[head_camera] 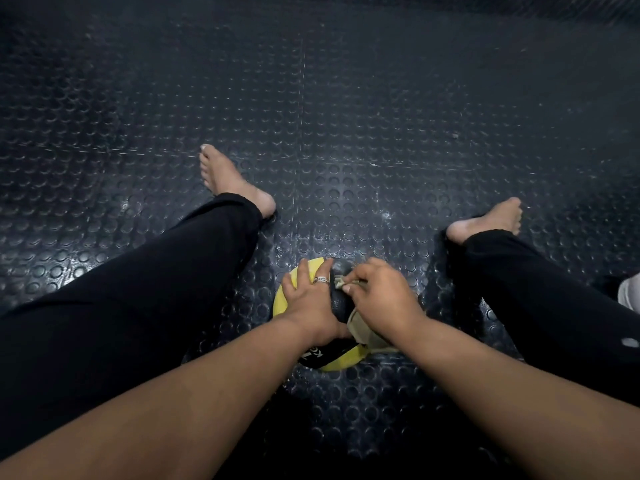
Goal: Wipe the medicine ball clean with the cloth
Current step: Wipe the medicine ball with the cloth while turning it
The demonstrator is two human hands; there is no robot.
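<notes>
Two bare hands work on one yellow-and-black medicine ball (pixel 289 292), which sits on the floor between the person's outstretched legs, close to the body. Furthest left, the left leg (pixel 138 289) in black trousers runs out to a bare foot on the studded rubber floor (pixel 346 116). The left hand (pixel 306 301), with a ring (pixel 321 279) on one finger, lies spread over the ball's yellow panel, its fingers relaxed and pressing down to steady it rather than curling round anything. Just to its right, the right hand (pixel 382 294) pinches a pale, crumpled cloth (pixel 360 327) against the ball's dark band, thumb and fingers closed on a bunched corner while the rest trails down the near side. Beyond it lies the right leg (pixel 540 292). The likeliest trouble is the ball rolling: it is round, rests on a small contact patch, and a hard sideways rub could turn it under the steadying palm. The cloth, held only by a corner, could also slip out or wipe with too little surface, leaving patches missed, and the underside is out of reach until the ball is turned. The ball looks like smooth, slightly grippy rubber; the floor is dark and covered in raised round studs that catch the light.
</notes>
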